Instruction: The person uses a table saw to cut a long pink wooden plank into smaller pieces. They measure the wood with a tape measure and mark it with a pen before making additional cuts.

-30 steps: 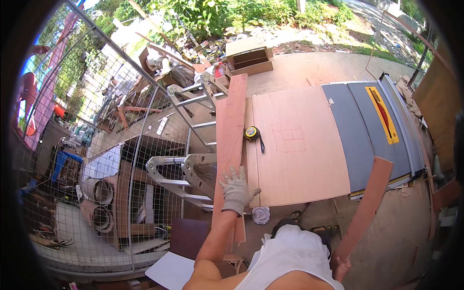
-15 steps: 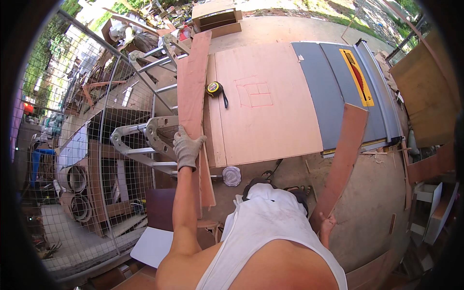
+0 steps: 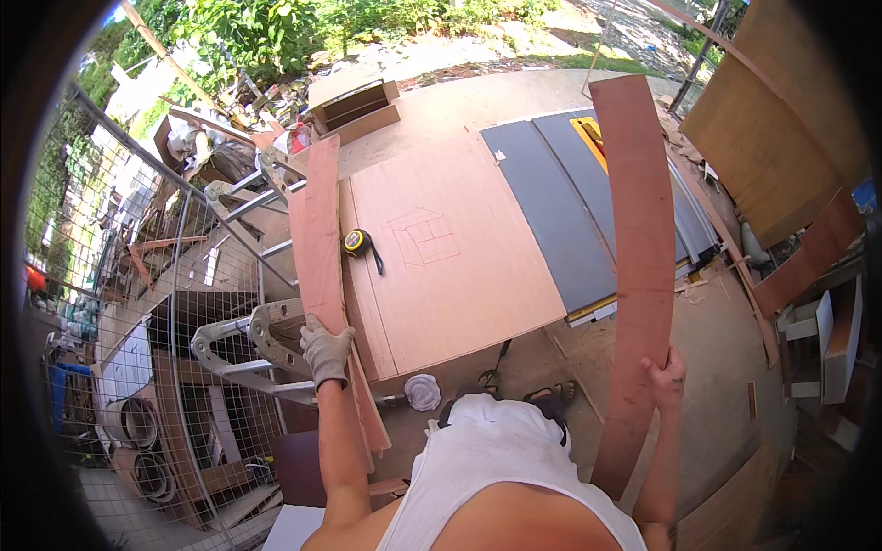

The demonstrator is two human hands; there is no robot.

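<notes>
My gloved left hand (image 3: pixel 326 349) grips a long reddish board (image 3: pixel 320 239) lying along the left side of a pale plywood sheet (image 3: pixel 496 285). My bare right hand (image 3: pixel 663 375) holds another reddish board (image 3: pixel 634 230) by its right edge, raised at an angle in front of the table saw (image 3: pixel 551 211), partly hiding its yellow insert. A yellow-and-black tape measure (image 3: pixel 356 242) rests on the sheet, which has a red pencil drawing.
An aluminum folding ladder (image 3: pixel 220 340) stands left of the sheet beside a wire mesh fence (image 3: pixel 101 257). A wooden box (image 3: pixel 354 112) sits behind. A large plywood panel (image 3: pixel 763 129) leans at the right. Scrap wood and drawers (image 3: pixel 822 340) lie at the far right.
My right hand and its board have risen, the board now reaching over the saw. My left hand has closed on the left board. The view has also shifted.
</notes>
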